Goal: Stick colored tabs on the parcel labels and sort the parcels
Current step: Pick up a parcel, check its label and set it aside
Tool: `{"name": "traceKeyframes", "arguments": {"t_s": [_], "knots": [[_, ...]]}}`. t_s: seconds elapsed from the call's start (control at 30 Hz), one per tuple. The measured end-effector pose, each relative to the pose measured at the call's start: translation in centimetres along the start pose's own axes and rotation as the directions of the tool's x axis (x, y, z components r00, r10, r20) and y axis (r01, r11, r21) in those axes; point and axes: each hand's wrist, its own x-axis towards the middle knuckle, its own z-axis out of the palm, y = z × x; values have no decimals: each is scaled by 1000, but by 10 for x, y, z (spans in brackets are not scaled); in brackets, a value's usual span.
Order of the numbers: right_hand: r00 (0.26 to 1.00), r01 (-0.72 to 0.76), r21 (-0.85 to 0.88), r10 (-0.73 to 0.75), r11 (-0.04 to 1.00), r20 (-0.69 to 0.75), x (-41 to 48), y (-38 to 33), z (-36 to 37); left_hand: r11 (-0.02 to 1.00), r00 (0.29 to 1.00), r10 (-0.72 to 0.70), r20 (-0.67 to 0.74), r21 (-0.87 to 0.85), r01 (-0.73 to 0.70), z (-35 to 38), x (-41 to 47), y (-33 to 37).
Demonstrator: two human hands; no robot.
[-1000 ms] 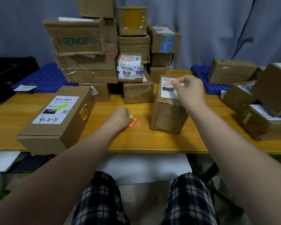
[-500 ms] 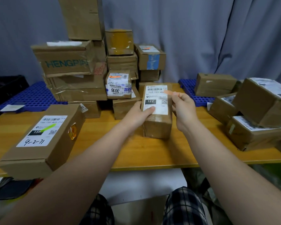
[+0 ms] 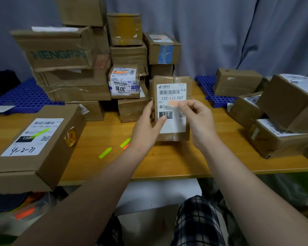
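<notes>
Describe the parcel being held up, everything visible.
The parcel is a brown cardboard box sealed with clear tape, held upright over the wooden table. Its white label, facing the camera, shows a barcode, 122-122-C07, a black 122 block and a QR code. The left hand grips its left edge, thumb on the label; the right hand pinches an orange tab against it.

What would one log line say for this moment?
step: tabbing | left hand: grips parcel | right hand: pinches orange tab against label
</notes>
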Motion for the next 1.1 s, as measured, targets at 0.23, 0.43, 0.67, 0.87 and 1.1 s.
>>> {"name": "traceKeyframes", "arguments": {"t_s": [0.23, 0.43, 0.67, 0.87, 1.1], "knots": [[987, 48, -297, -91, 954, -130, 9, 8, 13, 1000, 1000, -16, 5, -19, 17, -1, 3, 0], [950, 140, -466, -251, 874, -184, 13, 13, 27, 999, 1000, -21, 9, 43, 20, -2, 8, 4], [942, 77, -388, -194, 918, -273, 56, 1, 20, 985, 995, -27, 100, 173, 9, 1, 33, 7], [997, 60, -656, -71, 752, 9, 108, 1, 12, 618, 964, 87, 253, 745, -251, -7, 65, 13], [970, 180, -739, 6, 649, 241, 110, 24, 10, 206, 961, 162, 223, 945, -254, -11, 99, 6]]}}
